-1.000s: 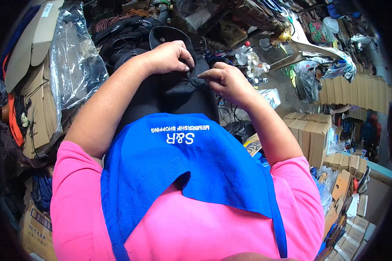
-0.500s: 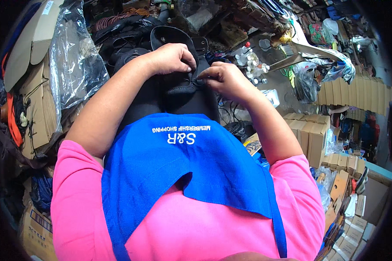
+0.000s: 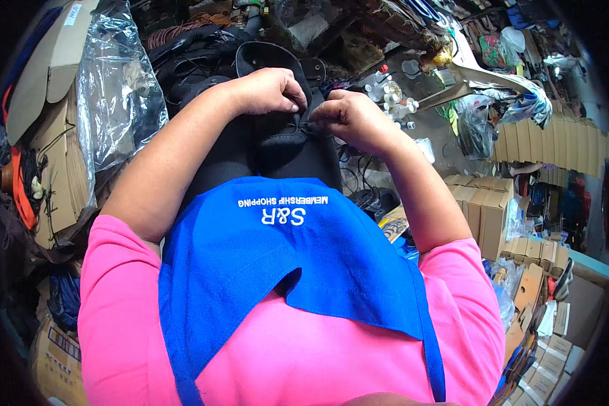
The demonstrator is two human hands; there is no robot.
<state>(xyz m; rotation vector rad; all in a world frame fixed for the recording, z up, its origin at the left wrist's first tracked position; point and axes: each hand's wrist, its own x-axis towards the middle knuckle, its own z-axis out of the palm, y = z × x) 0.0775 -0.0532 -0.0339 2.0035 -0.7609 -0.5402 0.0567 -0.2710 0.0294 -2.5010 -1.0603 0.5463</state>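
Note:
A black shoe (image 3: 282,141) rests on my lap over dark trousers, its rounded, stitched end towards me and its wide opening at the far side. My left hand (image 3: 272,91) curls over the shoe's upper part, fingers bent and closed on it. Close by on the right, my right hand (image 3: 350,116) is pinched at the shoe's side edge, thumb and forefinger together. Whatever small thing lies between those fingertips is too dark to make out. A blue apron (image 3: 284,250) covers my front below the shoe.
Dark shoes (image 3: 186,88) are heaped beyond my left forearm. Clear plastic (image 3: 118,95) and cardboard (image 3: 61,162) stand at the left. Small bottles (image 3: 389,91) are on the floor to the right, with a plastic bag (image 3: 476,128) and stacked cardboard boxes (image 3: 480,206) farther right.
My right hand has shifted slightly and turned at the shoe's edge. The left hand stays nearly still on the shoe.

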